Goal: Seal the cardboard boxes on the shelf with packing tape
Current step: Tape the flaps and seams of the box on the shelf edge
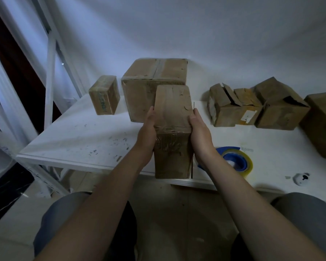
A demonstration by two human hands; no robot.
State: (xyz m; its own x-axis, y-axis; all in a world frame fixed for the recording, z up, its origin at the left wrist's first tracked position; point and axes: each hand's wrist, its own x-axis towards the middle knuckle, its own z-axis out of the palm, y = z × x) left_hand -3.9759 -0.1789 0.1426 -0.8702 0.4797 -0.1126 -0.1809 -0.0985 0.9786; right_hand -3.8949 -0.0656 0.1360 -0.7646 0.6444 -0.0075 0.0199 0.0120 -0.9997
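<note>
A tall cardboard box [172, 117] with clear tape across its top stands at the front edge of the white shelf board [79, 132]. My left hand [146, 131] presses flat against its left side and my right hand [199, 132] against its right side, fingers straight along the box. A roll of clear packing tape on a blue dispenser [234, 162] lies on the board just right of my right wrist.
Behind stand a large taped box [152, 81] and a small taped box [104, 95] to its left. Several boxes with open flaps [252, 106] line the right, one more at the far right edge [323, 125]. A small white object [302, 178] lies near the front right.
</note>
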